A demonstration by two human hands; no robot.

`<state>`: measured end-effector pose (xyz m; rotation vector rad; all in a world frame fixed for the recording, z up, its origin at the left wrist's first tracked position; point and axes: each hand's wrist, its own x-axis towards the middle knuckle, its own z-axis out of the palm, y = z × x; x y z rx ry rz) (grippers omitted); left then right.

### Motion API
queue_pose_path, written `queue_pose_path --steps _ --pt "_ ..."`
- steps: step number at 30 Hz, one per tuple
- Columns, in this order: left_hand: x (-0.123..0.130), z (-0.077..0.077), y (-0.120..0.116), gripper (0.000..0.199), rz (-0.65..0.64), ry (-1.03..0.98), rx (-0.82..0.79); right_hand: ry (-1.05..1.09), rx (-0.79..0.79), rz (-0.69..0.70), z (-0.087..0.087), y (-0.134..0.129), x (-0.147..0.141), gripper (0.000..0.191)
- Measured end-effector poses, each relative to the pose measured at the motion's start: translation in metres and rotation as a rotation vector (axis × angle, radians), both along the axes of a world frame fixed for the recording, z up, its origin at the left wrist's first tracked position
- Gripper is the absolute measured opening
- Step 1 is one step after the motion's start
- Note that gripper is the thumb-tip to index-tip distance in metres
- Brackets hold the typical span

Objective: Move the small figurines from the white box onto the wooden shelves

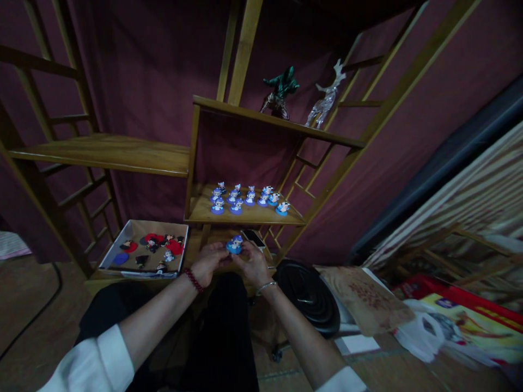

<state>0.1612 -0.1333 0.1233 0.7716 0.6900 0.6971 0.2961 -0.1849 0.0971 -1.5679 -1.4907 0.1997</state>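
Between my two hands I hold a small figurine [235,244] with a blue round base and purple-white top. My left hand [209,261] grips it from the left, fingers closed at its base. From the right, my right hand [253,264] pinches the base's other side. Just beyond, several similar figurines [236,206] stand in rows on a wooden shelf [204,215], with purple bases and a few blue ones at the right. A shallow cardboard box [122,239] to the left holds loose figurines, red pieces and a purple disc [121,258].
A dark green figure [281,90] and a clear deer statue [326,98] stand on the upper shelf. A phone-like dark slab [254,238] lies behind my right hand. On the right are a black round seat [304,294], a plastic bag [420,329] and a red-yellow package [469,316].
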Motion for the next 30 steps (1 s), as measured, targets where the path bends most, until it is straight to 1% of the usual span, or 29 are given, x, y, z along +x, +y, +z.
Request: queue_pose_path --steps 2,5,9,14,19,22,25,30 --pt "0.005 0.002 -0.001 0.011 -0.001 0.017 0.003 0.018 0.018 0.002 0.001 -0.001 0.003 0.012" --pt "0.012 0.004 -0.001 0.011 -0.012 0.014 0.006 0.011 0.007 -0.032 0.004 -0.003 0.008 0.011" --pt "0.019 -0.001 -0.001 0.01 -0.013 -0.014 0.021 -0.015 -0.015 -0.047 0.003 -0.004 0.016 0.014" --pt "0.029 -0.008 -0.005 0.01 0.016 0.013 0.037 -0.003 -0.003 -0.042 -0.008 -0.004 0.024 0.015" --pt "0.037 -0.007 -0.006 0.014 0.055 0.042 -0.005 0.025 -0.006 -0.019 -0.021 0.0 0.034 0.02" --pt "0.041 -0.007 -0.006 0.013 0.074 0.05 -0.003 0.029 0.001 -0.009 -0.024 0.001 0.038 0.023" --pt "0.044 -0.008 -0.005 0.014 0.074 0.049 0.032 0.027 0.003 -0.009 -0.024 0.002 0.04 0.026" --pt "0.049 -0.012 -0.001 0.014 0.083 0.097 0.057 0.024 -0.009 -0.027 -0.025 0.004 0.043 0.026"
